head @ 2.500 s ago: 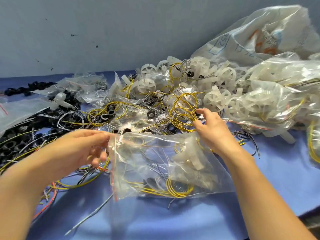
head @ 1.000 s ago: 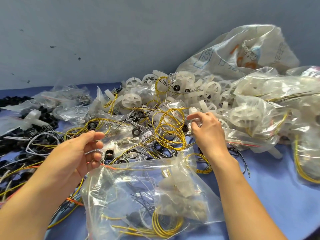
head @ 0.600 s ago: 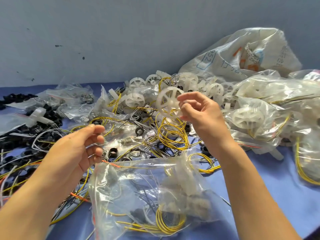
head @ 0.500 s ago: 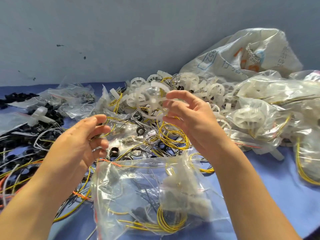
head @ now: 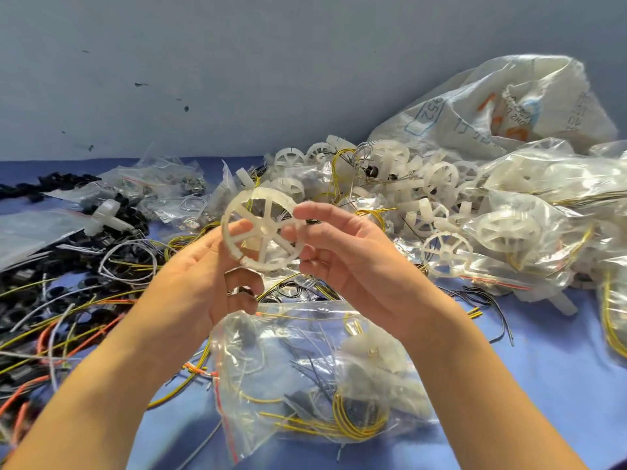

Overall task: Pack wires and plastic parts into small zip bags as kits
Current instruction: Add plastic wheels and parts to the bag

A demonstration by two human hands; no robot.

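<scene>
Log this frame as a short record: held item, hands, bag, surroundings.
held item: white spoked wheel, held above the blue surface
right hand: pinches the wheel's right rim
left hand: touches its left rim; grip unclear
zip bag: lies below the hands, holding yellow wires and white parts
surroundings: loose wheel pile, woven sack

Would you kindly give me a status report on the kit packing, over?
Left hand and right hand both grip the white spoked wheel, aloft. Zip bag lies below, yellow wires inside. Nothing between wheel and bag.
</scene>
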